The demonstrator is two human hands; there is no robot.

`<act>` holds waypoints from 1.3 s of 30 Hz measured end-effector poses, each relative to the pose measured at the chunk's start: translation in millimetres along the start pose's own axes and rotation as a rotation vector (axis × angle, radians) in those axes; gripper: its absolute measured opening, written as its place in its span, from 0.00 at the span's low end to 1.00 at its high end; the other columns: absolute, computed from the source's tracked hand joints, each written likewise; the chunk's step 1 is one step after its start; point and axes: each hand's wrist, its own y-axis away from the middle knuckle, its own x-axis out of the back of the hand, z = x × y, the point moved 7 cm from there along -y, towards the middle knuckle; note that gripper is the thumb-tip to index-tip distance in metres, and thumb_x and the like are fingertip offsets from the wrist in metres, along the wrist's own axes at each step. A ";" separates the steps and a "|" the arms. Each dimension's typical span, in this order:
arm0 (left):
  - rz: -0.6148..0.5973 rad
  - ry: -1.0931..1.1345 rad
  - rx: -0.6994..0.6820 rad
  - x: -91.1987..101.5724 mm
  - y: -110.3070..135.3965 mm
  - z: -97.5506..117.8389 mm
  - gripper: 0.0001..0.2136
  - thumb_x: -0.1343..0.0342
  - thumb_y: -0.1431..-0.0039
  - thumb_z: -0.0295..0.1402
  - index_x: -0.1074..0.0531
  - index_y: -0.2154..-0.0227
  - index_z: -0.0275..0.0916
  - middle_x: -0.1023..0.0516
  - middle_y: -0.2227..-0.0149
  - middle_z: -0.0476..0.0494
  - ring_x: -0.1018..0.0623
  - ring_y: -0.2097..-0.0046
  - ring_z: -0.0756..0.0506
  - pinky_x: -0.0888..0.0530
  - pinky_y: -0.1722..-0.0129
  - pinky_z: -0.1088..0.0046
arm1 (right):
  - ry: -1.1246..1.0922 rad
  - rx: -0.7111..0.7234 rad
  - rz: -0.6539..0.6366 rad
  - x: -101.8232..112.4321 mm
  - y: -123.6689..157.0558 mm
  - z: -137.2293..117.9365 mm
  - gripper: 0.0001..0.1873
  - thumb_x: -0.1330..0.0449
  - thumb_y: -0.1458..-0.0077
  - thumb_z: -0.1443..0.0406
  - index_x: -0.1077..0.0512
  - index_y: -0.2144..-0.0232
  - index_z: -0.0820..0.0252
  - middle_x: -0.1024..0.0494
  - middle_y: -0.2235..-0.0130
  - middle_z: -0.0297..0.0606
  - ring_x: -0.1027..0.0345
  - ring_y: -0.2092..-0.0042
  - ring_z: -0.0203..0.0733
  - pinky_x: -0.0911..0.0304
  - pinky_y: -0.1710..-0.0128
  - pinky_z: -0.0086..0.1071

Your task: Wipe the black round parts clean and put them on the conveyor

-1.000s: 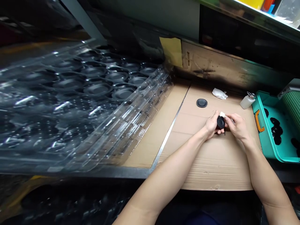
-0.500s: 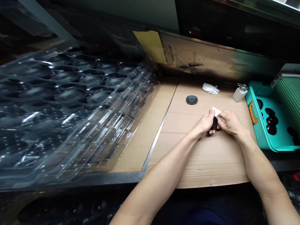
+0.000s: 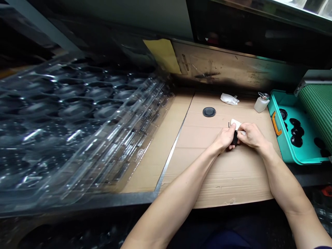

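My left hand (image 3: 224, 139) is closed round a small black part (image 3: 234, 137), its thumb on top. My right hand (image 3: 250, 135) grips a white cloth (image 3: 236, 124) against that part, fingers pinched together. Part of the cloth sticks out beyond the left thumb, and the fingers hide most of the black part. Both hands are above the cardboard sheet (image 3: 207, 166). Farther off on the cardboard lies a black oval part (image 3: 209, 112) with a raised rim, touched by neither hand.
A crumpled white cloth (image 3: 229, 99) and a white pump bottle (image 3: 261, 102) stand toward the back. At right is a teal bin (image 3: 290, 159) holding several black parts, beside a green belt (image 3: 317, 103). Clear plastic trays (image 3: 124, 138) with black parts fill the left.
The whole view has shifted slightly, so things on the bench appear a little farther left. Both hands stay together on the black part and the cloth; the grip looks much the same.
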 end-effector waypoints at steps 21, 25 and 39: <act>-0.005 -0.105 -0.065 -3.9 11.8 7.6 0.35 0.61 0.29 0.56 0.26 0.79 0.33 0.29 0.85 0.42 0.32 0.86 0.51 0.39 0.87 0.77 | -0.218 -0.007 0.011 4.4 4.5 0.4 0.07 0.41 0.50 0.71 0.25 0.76 0.58 0.19 0.74 0.32 0.30 0.71 0.36 0.43 0.67 0.28; -0.005 -0.117 -0.082 -4.8 12.5 8.9 0.34 0.60 0.29 0.56 0.27 0.80 0.34 0.30 0.85 0.42 0.32 0.86 0.50 0.39 0.87 0.76 | -0.187 -0.029 0.006 6.7 5.5 -1.0 0.07 0.41 0.50 0.70 0.25 0.77 0.58 0.20 0.74 0.32 0.31 0.71 0.36 0.43 0.67 0.28; 0.000 -0.080 -0.090 -3.0 9.4 2.2 0.35 0.61 0.29 0.56 0.27 0.80 0.35 0.29 0.86 0.42 0.30 0.86 0.49 0.37 0.86 0.76 | -0.130 -0.010 0.047 7.3 5.0 -5.5 0.08 0.42 0.46 0.67 0.24 0.74 0.58 0.20 0.72 0.35 0.31 0.70 0.37 0.41 0.65 0.29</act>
